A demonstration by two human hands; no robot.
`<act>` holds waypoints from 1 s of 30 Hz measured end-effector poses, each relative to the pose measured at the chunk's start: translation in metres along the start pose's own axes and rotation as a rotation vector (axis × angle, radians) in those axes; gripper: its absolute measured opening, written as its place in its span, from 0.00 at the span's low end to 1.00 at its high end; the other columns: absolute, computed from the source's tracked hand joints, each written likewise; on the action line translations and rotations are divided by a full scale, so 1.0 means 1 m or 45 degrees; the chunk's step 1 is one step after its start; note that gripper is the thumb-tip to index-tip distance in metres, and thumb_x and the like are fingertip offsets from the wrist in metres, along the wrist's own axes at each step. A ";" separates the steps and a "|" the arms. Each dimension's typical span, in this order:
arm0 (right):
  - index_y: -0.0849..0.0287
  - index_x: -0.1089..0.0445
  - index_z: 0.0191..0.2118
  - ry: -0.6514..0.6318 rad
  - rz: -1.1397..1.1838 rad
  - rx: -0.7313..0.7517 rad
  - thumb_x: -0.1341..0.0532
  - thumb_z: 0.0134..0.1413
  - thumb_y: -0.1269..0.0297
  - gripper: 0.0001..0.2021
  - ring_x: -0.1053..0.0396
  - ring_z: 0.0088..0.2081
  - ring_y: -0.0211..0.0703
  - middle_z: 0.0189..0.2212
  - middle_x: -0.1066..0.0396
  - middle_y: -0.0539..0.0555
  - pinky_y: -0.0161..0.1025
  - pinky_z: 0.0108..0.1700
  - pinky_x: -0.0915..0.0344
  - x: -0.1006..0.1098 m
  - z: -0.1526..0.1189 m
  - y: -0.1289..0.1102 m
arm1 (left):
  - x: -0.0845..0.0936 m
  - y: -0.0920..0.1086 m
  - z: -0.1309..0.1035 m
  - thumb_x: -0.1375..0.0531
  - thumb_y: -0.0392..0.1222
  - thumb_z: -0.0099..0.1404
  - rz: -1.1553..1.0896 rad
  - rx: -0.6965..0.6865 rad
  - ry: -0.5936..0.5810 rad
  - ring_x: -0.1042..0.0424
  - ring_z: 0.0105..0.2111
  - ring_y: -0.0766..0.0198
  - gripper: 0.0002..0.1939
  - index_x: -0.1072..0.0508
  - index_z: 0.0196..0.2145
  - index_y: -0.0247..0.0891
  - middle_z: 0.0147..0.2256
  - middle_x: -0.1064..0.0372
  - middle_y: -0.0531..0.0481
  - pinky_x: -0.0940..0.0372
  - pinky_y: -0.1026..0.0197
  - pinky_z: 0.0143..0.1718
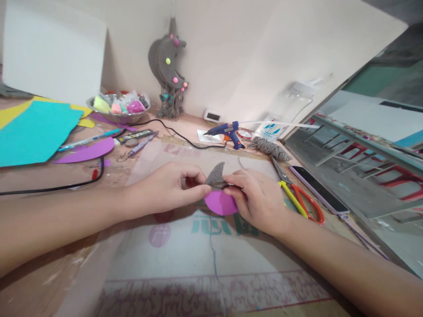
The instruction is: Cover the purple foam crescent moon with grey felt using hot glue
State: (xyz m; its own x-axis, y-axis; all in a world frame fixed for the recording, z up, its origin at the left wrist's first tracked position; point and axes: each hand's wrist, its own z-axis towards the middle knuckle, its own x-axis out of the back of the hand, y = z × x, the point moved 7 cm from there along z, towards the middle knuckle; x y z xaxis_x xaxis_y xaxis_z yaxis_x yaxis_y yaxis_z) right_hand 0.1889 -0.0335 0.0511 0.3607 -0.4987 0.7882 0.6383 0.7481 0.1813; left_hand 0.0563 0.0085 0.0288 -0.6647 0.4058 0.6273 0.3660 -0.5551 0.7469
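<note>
The purple paper, part wrapped in grey yarn, is at frame centre, pinched by the closed fingertips of left hand and right hand, probably to keep strands tight. Scissors crowd the right wrist; the glue gun lies beyond, upper centre.

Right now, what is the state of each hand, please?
Left hand: closed, holding the grey and purple piece.
Right hand: closed, holding the same piece.

Left fingers and right fingers pinch a grey-tipped purple piece.
</note>
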 end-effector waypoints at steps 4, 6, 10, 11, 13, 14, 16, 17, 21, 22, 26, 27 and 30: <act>0.63 0.37 0.43 -0.024 -0.034 0.013 0.44 0.58 0.68 0.08 0.34 0.31 0.41 0.32 0.29 0.55 0.37 0.34 0.37 0.000 0.001 -0.001 | 0.000 0.001 0.000 0.47 0.44 0.62 0.020 -0.008 -0.011 0.37 0.27 0.69 0.11 0.33 0.25 0.37 0.24 0.34 0.56 0.42 0.66 0.30; 0.63 0.37 0.43 -0.025 -0.052 0.025 0.44 0.58 0.68 0.07 0.34 0.31 0.41 0.32 0.28 0.55 0.37 0.33 0.37 0.000 0.001 -0.003 | 0.000 0.001 0.000 0.47 0.44 0.62 0.036 -0.016 -0.012 0.37 0.27 0.69 0.11 0.33 0.25 0.37 0.24 0.34 0.56 0.42 0.66 0.30; 0.63 0.37 0.42 -0.040 -0.054 0.029 0.44 0.59 0.68 0.06 0.34 0.31 0.41 0.32 0.29 0.56 0.37 0.33 0.37 0.000 0.002 -0.004 | 0.000 0.002 0.000 0.46 0.44 0.62 0.065 -0.013 -0.001 0.37 0.26 0.70 0.11 0.34 0.24 0.36 0.23 0.35 0.56 0.42 0.66 0.30; 0.63 0.37 0.42 -0.048 -0.055 0.033 0.44 0.59 0.68 0.06 0.34 0.31 0.41 0.32 0.29 0.56 0.37 0.33 0.37 0.000 0.002 -0.004 | 0.000 0.002 0.000 0.46 0.44 0.62 0.065 -0.012 -0.001 0.38 0.26 0.70 0.11 0.34 0.24 0.36 0.23 0.35 0.57 0.42 0.66 0.30; 0.63 0.37 0.42 -0.052 -0.068 0.048 0.44 0.58 0.68 0.07 0.35 0.31 0.41 0.32 0.29 0.56 0.37 0.33 0.37 -0.001 0.002 -0.004 | 0.000 0.002 0.000 0.46 0.44 0.62 0.060 -0.017 -0.003 0.38 0.26 0.70 0.11 0.34 0.24 0.36 0.23 0.35 0.57 0.42 0.67 0.30; 0.63 0.37 0.42 -0.049 -0.077 0.055 0.44 0.58 0.68 0.07 0.35 0.31 0.41 0.32 0.29 0.56 0.37 0.33 0.37 -0.001 0.002 -0.005 | -0.001 0.002 0.000 0.46 0.44 0.62 0.057 -0.021 -0.002 0.38 0.26 0.70 0.11 0.34 0.25 0.36 0.23 0.35 0.57 0.42 0.66 0.30; 0.63 0.37 0.42 -0.036 -0.089 0.068 0.44 0.59 0.68 0.07 0.35 0.31 0.41 0.32 0.29 0.55 0.37 0.33 0.37 0.000 0.002 -0.005 | -0.001 0.001 0.000 0.46 0.44 0.62 0.052 -0.024 -0.003 0.37 0.27 0.70 0.11 0.34 0.25 0.36 0.24 0.35 0.56 0.42 0.66 0.30; 0.62 0.36 0.42 -0.031 -0.091 0.071 0.44 0.59 0.68 0.06 0.35 0.31 0.41 0.32 0.29 0.55 0.37 0.33 0.37 0.000 0.002 -0.005 | -0.001 0.001 0.000 0.46 0.44 0.62 0.050 -0.023 -0.004 0.37 0.27 0.70 0.11 0.34 0.25 0.36 0.24 0.35 0.56 0.42 0.66 0.30; 0.62 0.36 0.41 -0.037 -0.058 0.046 0.46 0.60 0.68 0.06 0.33 0.31 0.40 0.31 0.28 0.55 0.36 0.32 0.37 -0.002 0.002 -0.004 | -0.001 0.000 0.000 0.46 0.45 0.62 0.036 -0.011 -0.012 0.37 0.26 0.70 0.12 0.34 0.25 0.36 0.24 0.35 0.56 0.43 0.66 0.29; 0.62 0.36 0.41 -0.034 -0.040 0.030 0.46 0.60 0.67 0.06 0.33 0.31 0.40 0.30 0.28 0.54 0.36 0.32 0.37 -0.002 0.002 -0.003 | -0.001 -0.001 0.000 0.46 0.45 0.62 0.032 -0.004 -0.017 0.37 0.26 0.70 0.12 0.33 0.25 0.36 0.23 0.35 0.56 0.43 0.66 0.29; 0.62 0.36 0.41 0.020 0.015 -0.027 0.45 0.59 0.67 0.06 0.32 0.31 0.41 0.30 0.28 0.54 0.36 0.32 0.36 0.000 0.001 0.000 | -0.001 -0.001 0.000 0.47 0.44 0.62 0.001 0.021 -0.028 0.37 0.26 0.70 0.12 0.33 0.25 0.36 0.23 0.35 0.57 0.44 0.67 0.28; 0.62 0.36 0.41 0.025 0.018 -0.035 0.45 0.59 0.67 0.06 0.31 0.31 0.41 0.30 0.28 0.55 0.36 0.32 0.36 0.000 0.001 0.000 | -0.001 -0.001 0.000 0.47 0.44 0.62 -0.001 0.028 -0.027 0.38 0.25 0.70 0.12 0.33 0.25 0.36 0.23 0.35 0.57 0.44 0.67 0.27; 0.63 0.36 0.40 0.012 0.010 -0.037 0.45 0.59 0.67 0.06 0.31 0.32 0.42 0.30 0.28 0.55 0.37 0.32 0.36 -0.001 0.001 0.000 | -0.001 -0.002 0.001 0.47 0.44 0.62 0.002 0.032 -0.022 0.38 0.24 0.71 0.12 0.33 0.25 0.36 0.22 0.35 0.57 0.45 0.67 0.26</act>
State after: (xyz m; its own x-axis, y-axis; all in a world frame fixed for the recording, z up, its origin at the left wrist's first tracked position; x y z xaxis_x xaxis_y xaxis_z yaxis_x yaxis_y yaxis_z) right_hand 0.1877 -0.0323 0.0511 0.3720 -0.4969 0.7840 0.6546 0.7393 0.1579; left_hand 0.0568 0.0098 0.0274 -0.6525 0.4175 0.6324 0.3837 -0.5376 0.7508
